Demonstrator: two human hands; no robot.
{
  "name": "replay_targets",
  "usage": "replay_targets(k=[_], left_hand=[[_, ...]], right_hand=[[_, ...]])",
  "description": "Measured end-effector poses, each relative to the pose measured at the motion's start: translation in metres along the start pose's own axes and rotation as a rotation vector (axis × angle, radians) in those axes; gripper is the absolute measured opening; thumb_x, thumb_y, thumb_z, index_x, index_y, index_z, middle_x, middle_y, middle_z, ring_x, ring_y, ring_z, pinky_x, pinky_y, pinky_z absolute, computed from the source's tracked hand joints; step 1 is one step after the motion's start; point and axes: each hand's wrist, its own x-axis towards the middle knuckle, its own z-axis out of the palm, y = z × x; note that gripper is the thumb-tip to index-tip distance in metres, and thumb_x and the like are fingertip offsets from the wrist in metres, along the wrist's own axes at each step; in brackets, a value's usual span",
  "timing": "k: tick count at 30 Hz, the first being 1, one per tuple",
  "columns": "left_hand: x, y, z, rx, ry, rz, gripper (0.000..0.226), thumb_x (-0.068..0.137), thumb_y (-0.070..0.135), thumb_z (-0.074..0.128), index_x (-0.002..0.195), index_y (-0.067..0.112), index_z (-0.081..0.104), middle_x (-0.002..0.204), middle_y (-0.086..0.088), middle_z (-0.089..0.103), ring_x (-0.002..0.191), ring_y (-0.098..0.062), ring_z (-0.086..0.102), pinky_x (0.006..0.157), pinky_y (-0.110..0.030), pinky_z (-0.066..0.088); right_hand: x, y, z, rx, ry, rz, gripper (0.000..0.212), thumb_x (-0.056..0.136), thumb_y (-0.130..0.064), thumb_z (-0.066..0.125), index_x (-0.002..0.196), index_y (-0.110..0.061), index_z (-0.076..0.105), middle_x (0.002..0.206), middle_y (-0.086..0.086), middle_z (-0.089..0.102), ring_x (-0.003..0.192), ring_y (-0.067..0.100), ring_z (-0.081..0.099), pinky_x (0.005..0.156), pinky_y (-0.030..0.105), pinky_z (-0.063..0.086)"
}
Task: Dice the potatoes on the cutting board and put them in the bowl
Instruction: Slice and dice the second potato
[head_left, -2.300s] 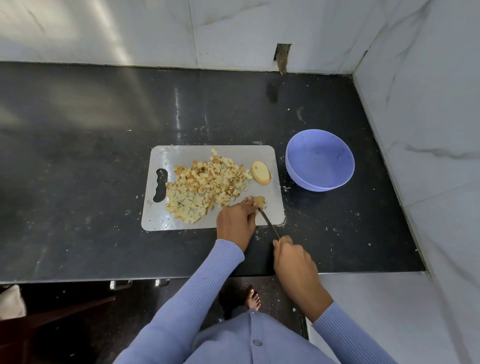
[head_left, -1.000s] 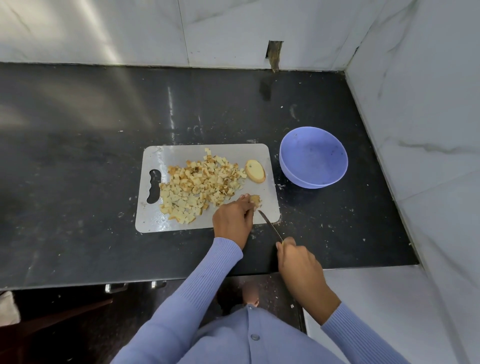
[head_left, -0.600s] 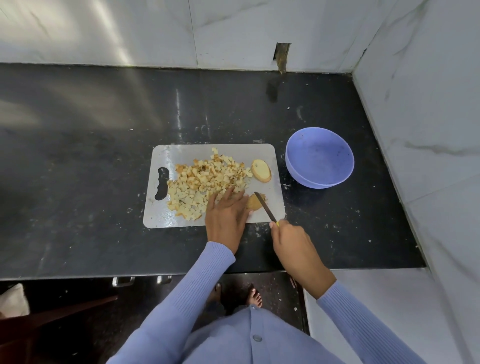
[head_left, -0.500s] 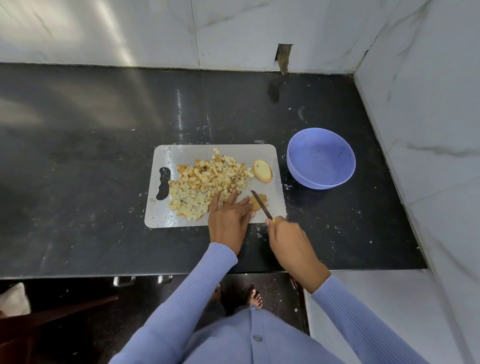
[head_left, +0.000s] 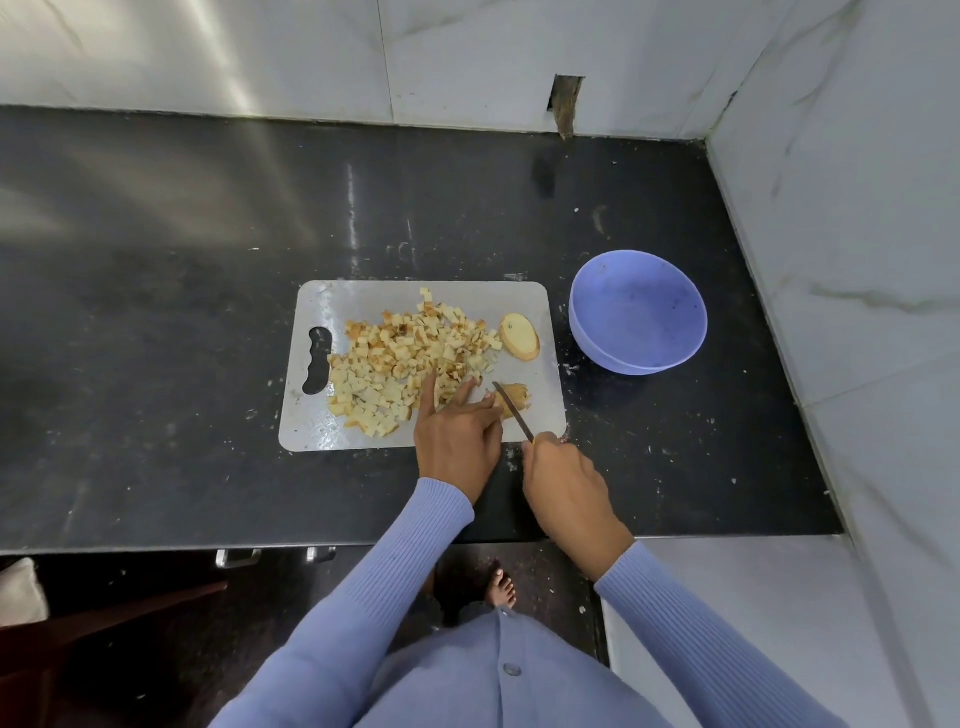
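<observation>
While right hand (head_left: 563, 475) grips thin knife (head_left: 511, 409), flat-fingered left hand (head_left: 457, 428) steadies potato slice (head_left: 514, 397) on grey board (head_left: 519, 301). Cubed potato pile (head_left: 405, 364) beside it. Round lilac bowl (head_left: 638, 312) holds nothing.

This is a home kitchen. A dark polished stone surface (head_left: 208, 260) runs into a corner of white marble-look wall tiles (head_left: 857, 208). A plastic cutting board (head_left: 322, 426) with diced potato (head_left: 395, 364) and a lilac bowl (head_left: 638, 312) sit on it. Drawer handles (head_left: 239, 556) show under its front edge, and a bare foot (head_left: 500, 587) stands on the dark floor (head_left: 545, 582).
</observation>
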Motion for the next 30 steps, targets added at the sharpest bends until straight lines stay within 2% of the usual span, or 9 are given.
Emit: replay_targets(k=[5,8,11,15,18,24,30], left_hand=[[-0.003,0.001,0.002,0.015,0.054,0.003,0.008,0.071,0.007,0.078,0.071,0.015,0.076,0.081,-0.004,0.074,0.098,-0.024,0.068,0.111,-0.047,0.020],[-0.005,-0.002,0.004,0.006,0.068,0.000,0.008,0.072,0.007,0.079,0.074,0.015,0.077,0.084,-0.003,0.074,0.101,-0.025,0.067,0.111,-0.048,0.020],[-0.006,-0.004,0.004,0.008,0.072,-0.030,0.009,0.071,0.011,0.081,0.075,0.017,0.077,0.094,-0.003,0.074,0.110,-0.028,0.062,0.113,-0.047,0.014],[-0.005,-0.006,0.003,0.002,0.096,-0.145,0.007,0.068,0.017,0.083,0.069,0.020,0.076,0.110,-0.009,0.065,0.118,-0.034,0.050,0.109,-0.050,0.016],[-0.005,-0.006,0.002,-0.028,0.089,-0.209,0.009,0.066,0.017,0.083,0.069,0.022,0.076,0.115,-0.008,0.062,0.121,-0.033,0.044,0.108,-0.049,0.016],[0.000,-0.006,0.001,-0.062,0.068,-0.236,0.013,0.064,0.018,0.084,0.062,0.024,0.074,0.123,-0.008,0.058,0.129,-0.031,0.033,0.101,-0.055,0.022],[0.005,-0.006,-0.002,-0.027,0.001,-0.252,0.013,0.065,0.022,0.083,0.062,0.029,0.073,0.152,-0.010,0.030,0.143,-0.030,0.010,0.108,-0.052,0.003]], right_hand=[[-0.027,0.021,0.011,-0.094,-0.036,0.013,0.031,0.105,-0.032,0.023,0.108,-0.011,0.045,0.093,0.005,0.061,0.091,0.023,0.063,0.064,0.027,0.037],[-0.034,0.028,0.009,-0.070,-0.039,0.016,0.032,0.105,-0.034,0.023,0.104,-0.011,0.047,0.088,0.003,0.059,0.088,0.024,0.063,0.065,0.029,0.040],[-0.031,0.026,0.001,0.008,0.007,0.003,0.036,0.104,-0.036,0.025,0.104,-0.012,0.051,0.082,0.001,0.055,0.083,0.021,0.062,0.071,0.032,0.050],[-0.015,0.010,-0.005,0.042,0.054,-0.037,0.038,0.104,-0.036,0.026,0.104,-0.009,0.053,0.080,0.002,0.053,0.079,0.022,0.060,0.068,0.033,0.048],[-0.002,0.000,-0.003,0.027,0.045,-0.055,0.038,0.104,-0.036,0.026,0.104,-0.008,0.052,0.082,0.004,0.051,0.077,0.022,0.056,0.065,0.033,0.044],[0.003,-0.003,0.001,0.038,0.011,-0.035,0.037,0.104,-0.033,0.026,0.108,-0.007,0.052,0.085,0.006,0.050,0.088,0.027,0.057,0.068,0.034,0.041],[0.003,-0.005,0.004,0.013,0.011,-0.031,0.036,0.105,-0.032,0.024,0.111,-0.006,0.049,0.103,0.013,0.060,0.096,0.030,0.059,0.070,0.033,0.038]])
